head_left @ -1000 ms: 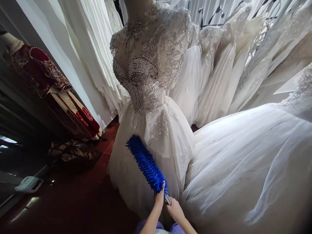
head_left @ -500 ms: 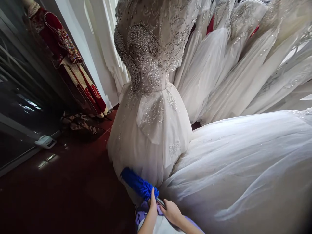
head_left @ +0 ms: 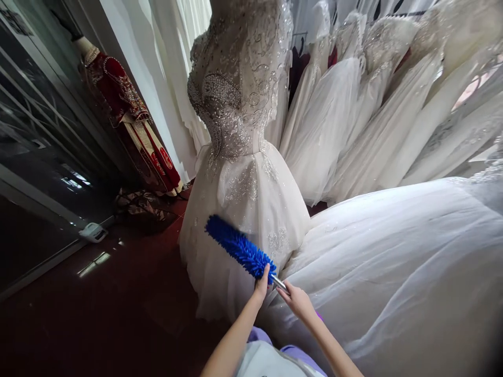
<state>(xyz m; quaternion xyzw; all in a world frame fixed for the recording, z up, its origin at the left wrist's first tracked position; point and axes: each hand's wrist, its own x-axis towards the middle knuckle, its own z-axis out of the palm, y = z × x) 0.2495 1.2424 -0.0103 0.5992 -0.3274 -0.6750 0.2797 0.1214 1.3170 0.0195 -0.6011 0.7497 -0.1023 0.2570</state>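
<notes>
A blue duster (head_left: 238, 246) with a fluffy microfibre head and a metal handle lies slanted across the front of the skirt of a white beaded wedding dress (head_left: 236, 193). My right hand (head_left: 297, 299) is closed around the handle. At the lower end of the blue head is my left hand (head_left: 262, 285), its thumb up along the fibres and its other fingers mostly hidden behind the duster. The head's far end points up and left, over the skirt.
A wide white tulle skirt (head_left: 393, 251) spreads to the right. Several white gowns (head_left: 334, 115) hang behind it. At the left, a red and gold dress (head_left: 133, 120) stands on a mannequin, near a small white device (head_left: 93, 232) on the dark red floor (head_left: 118, 314).
Both hands and the duster have risen from the lower skirt to its middle and shifted right. The view has tilted up slightly, showing more of the arms.
</notes>
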